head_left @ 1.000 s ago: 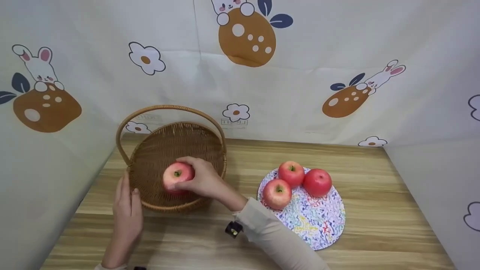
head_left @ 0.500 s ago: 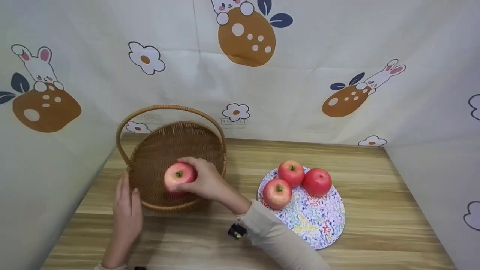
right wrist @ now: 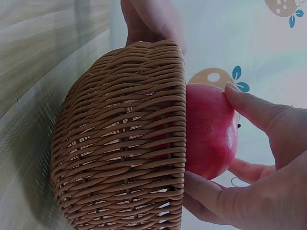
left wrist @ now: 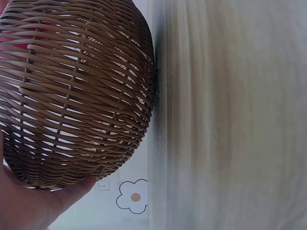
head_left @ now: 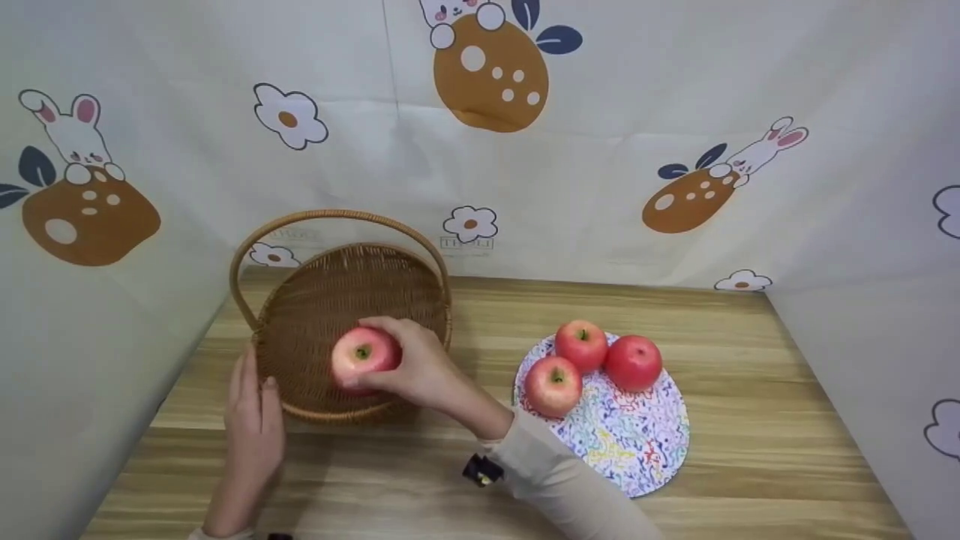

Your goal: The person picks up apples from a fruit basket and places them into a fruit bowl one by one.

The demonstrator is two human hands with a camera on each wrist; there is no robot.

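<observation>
My right hand (head_left: 426,369) grips a red-and-yellow apple (head_left: 360,356) between thumb and fingers, over the near part of the wicker basket (head_left: 300,322). In the right wrist view, the apple (right wrist: 211,132) stands partly above the basket's rim (right wrist: 178,139), and its lower part shows through the weave. My left hand (head_left: 255,424) lies along the basket's left side with straight fingers. Seen from the left wrist, that hand's thumb (left wrist: 76,191) touches the woven wall (left wrist: 81,96).
Three more apples (head_left: 553,386) sit together on a round, colourfully patterned plate (head_left: 630,450) to the right. The basket's tall handle (head_left: 341,214) arches over its far side. A patterned cloth (head_left: 570,180) walls off the wooden table (head_left: 750,390) at the back and sides.
My right hand and the apple in it have shifted slightly to the right over the basket. The left hand stays at the basket's side, and the apples on the plate are unmoved.
</observation>
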